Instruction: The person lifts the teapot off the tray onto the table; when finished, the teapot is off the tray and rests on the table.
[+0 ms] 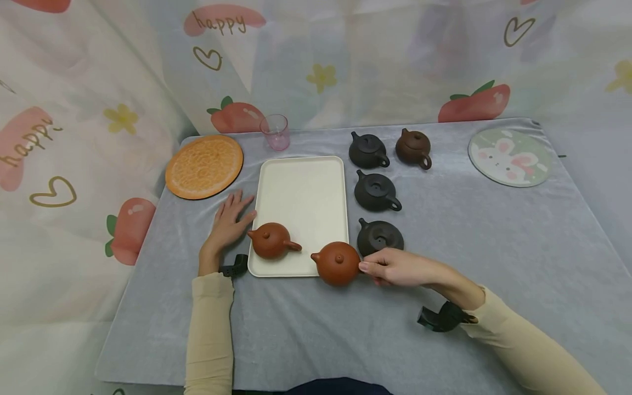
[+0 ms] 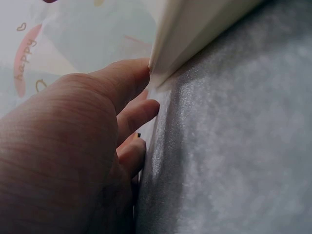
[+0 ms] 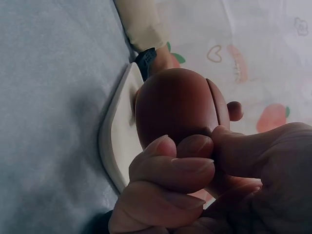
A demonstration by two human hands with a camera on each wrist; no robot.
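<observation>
My right hand (image 1: 400, 267) grips an orange-brown clay teapot (image 1: 338, 264) by its handle, over the near right corner of a cream tray (image 1: 301, 192). In the right wrist view the curled fingers (image 3: 170, 175) cover the handle, and the lidded body of the teapot (image 3: 175, 105) shows beyond them. A second orange-brown teapot (image 1: 270, 241) sits at the tray's near left, spout to the left. Beside the tray's left edge lies my left hand (image 1: 228, 222), fingers spread. Its thumb (image 2: 131, 78) touches the tray rim (image 2: 168, 53) in the left wrist view.
Black teapots (image 1: 376, 192) stand in a column right of the tray, the nearest partly behind my right hand. A dark brown teapot (image 1: 413, 147) is at the back. Around them are a pink glass (image 1: 276, 133), an orange round mat (image 1: 204, 167) and a rabbit mat (image 1: 511, 158).
</observation>
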